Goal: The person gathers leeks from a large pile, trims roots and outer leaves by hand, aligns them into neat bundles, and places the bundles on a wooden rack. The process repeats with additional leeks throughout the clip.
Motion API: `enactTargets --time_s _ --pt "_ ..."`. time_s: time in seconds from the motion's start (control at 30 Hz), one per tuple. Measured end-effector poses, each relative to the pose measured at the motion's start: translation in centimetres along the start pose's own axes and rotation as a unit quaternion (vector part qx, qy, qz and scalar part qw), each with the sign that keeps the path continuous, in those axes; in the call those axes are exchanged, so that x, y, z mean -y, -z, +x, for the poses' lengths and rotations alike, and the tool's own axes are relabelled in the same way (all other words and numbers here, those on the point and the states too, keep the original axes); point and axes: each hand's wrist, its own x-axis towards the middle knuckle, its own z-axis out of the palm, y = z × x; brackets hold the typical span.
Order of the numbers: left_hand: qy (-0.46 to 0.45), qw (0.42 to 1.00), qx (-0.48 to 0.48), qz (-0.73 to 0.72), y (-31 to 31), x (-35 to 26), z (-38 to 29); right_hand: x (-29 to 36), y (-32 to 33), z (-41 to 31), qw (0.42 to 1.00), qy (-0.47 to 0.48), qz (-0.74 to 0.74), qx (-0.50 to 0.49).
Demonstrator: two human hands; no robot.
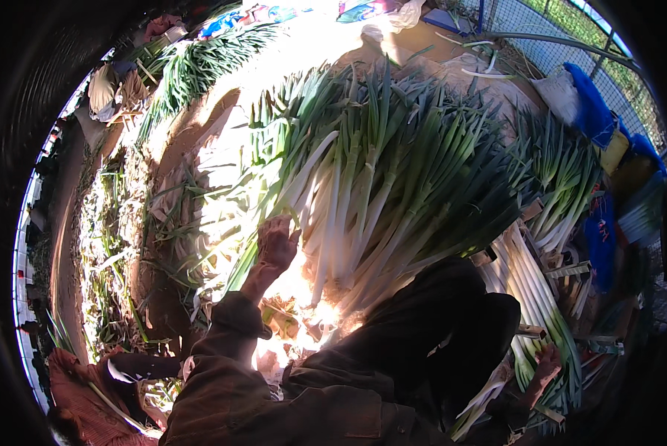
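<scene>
A large pile of Welsh onions or leeks (389, 184) lies before me, green leaves pointing away and white stems towards me. My left hand (277, 242) is at the pile's left side, by the lower end of a pale stalk (314, 159). Glare and the curled fingers hide whether it grips anything. Down at the right, my right hand (545, 365) rests against the green leaves of a neat row of long white stalks (520, 262). Its fingers are partly in shade, so its hold is unclear. My bent leg in dark trousers (445, 312) stands between the pile and that row.
Wooden slats (531, 331) stick out around the right row. Another leafy bunch (559, 173) lies beyond it, near blue sheeting (589, 108) and a mesh fence (534, 39). Stripped leaves (110, 251) litter the left. More onions (199, 67) lie far left; red cloth (88, 396) is lower left.
</scene>
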Motion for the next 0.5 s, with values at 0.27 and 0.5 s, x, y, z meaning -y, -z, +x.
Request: enactTargets --time_s 0.27,0.5 --pt "0.147 0.980 0.115 -0.065 -8.9 9.9 5.8 1.3 -3.4 -5.8 0.999 0.004 -0.010 0.043" --pt "0.181 0.979 0.055 -0.080 -3.8 10.3 4.1 4.9 -4.8 -6.6 0.998 0.056 0.039 -0.004"
